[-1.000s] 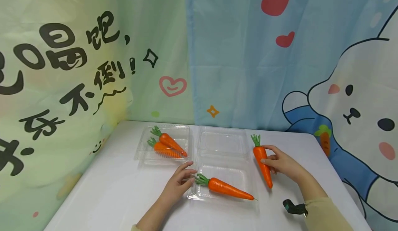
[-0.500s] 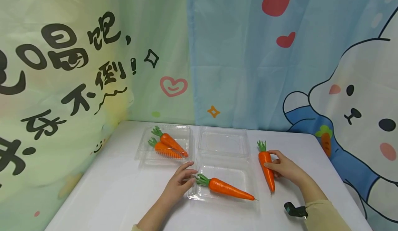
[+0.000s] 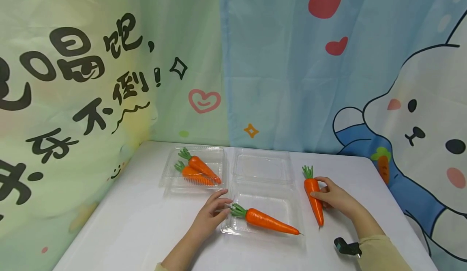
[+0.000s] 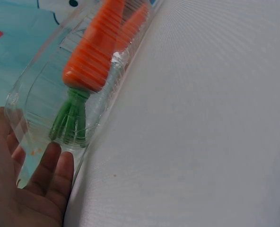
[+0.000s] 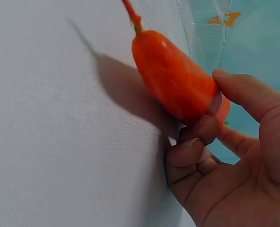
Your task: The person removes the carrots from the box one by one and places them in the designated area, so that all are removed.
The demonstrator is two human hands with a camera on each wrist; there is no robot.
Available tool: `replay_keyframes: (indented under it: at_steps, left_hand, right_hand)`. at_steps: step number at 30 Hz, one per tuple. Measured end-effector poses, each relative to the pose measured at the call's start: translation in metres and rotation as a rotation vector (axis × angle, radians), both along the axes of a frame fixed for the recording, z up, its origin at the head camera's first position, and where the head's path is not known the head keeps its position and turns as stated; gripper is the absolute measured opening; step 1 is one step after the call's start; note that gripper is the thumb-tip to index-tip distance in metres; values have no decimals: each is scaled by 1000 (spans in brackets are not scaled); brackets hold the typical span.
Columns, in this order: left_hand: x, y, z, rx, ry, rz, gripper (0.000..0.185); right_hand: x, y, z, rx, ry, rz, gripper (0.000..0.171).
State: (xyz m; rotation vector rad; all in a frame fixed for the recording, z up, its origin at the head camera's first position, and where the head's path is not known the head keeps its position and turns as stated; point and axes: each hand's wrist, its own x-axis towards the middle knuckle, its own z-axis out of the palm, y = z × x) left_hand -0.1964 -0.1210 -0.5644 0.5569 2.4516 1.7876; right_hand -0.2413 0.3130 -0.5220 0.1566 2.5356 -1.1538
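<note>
Head view, nearest first: a small black clip-like object (image 3: pixel 346 246) lies on the white table (image 3: pixel 138 230) beside the person's cream right sleeve (image 3: pixel 379 252). Just beyond it, the right hand (image 3: pixel 335 198) pinches an orange plastic carrot with a green leafy top (image 3: pixel 313 196) near its thick end, thumb on one side and curled fingers (image 5: pixel 196 137) on the other; the right wrist view shows the same pinch, with the carrot's narrow end low over the table surface. This carrot's long axis runs away from the person, green top at the far end and tip towards the near table edge, and it sits just to the right of an open clear plastic clamshell box (image 3: pixel 262 190). The left hand (image 3: pixel 213 214) rests with relaxed, nearly straight fingers (image 4: pixel 55 165) touching the near left corner of that box, gripping nothing. Inside its near half lies a second orange carrot (image 3: pixel 268 221), green top by the left hand, tip pointing right. The box's far half holds nothing. Farther back on the left, a second clear tray (image 3: pixel 193 169) holds two more carrots (image 3: pixel 198 169) side by side, before the cartoon-printed backdrop (image 3: pixel 328 80).
</note>
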Motion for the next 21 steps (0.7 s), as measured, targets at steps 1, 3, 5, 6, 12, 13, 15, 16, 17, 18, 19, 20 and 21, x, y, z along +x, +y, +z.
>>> replay_keyframes:
  at_steps: [1, 3, 5, 6, 12, 13, 15, 16, 17, 18, 19, 20, 21]
  left_hand:
    - [0, 0, 0, 0, 8, -5, 26]
    - [0, -1, -1, -2, 13, -10, 27]
    - [0, -1, 0, -6, 11, -11, 27]
    - [0, -1, 0, -8, 5, -11, 27]
    - [0, -1, 1, -7, -17, -5, 27]
    - [0, -1, 1, -5, -16, -6, 27]
    - [0, -1, 1, -5, -12, -8, 27]
    - [0, -1, 1, -5, -8, -10, 27]
    - [0, -1, 1, -4, -6, -11, 27]
    - [1, -1, 1, -8, -4, -12, 27]
    - [1, -1, 1, -15, -1, -13, 27]
    - [1, -1, 2, -18, -2, -13, 27]
    - [1, -1, 2, -19, -2, -13, 27]
  right_hand:
    - [0, 0, 1, -3, -2, -5, 85]
    - [0, -1, 1, -6, 0, -3, 85]
    - [0, -1, 2, -9, -2, -7, 85]
    - [0, -1, 2, -8, -3, -7, 85]
    - [-1, -1, 3, 8, -3, -4, 87]
    - [-1, -1, 3, 12, -3, -3, 87]
    - [-1, -2, 5, 24, -7, -5, 87]
    - [-1, -2, 6, 29, -8, -4, 87]
    - [-1, -2, 7, 32, -10, -3, 87]
    - [0, -2, 9, 37, -12, -2, 88]
    - [0, -3, 11, 39, -12, 1, 88]
    - [0, -3, 12, 43, -14, 3, 88]
    - [0, -3, 14, 48, -13, 5, 88]
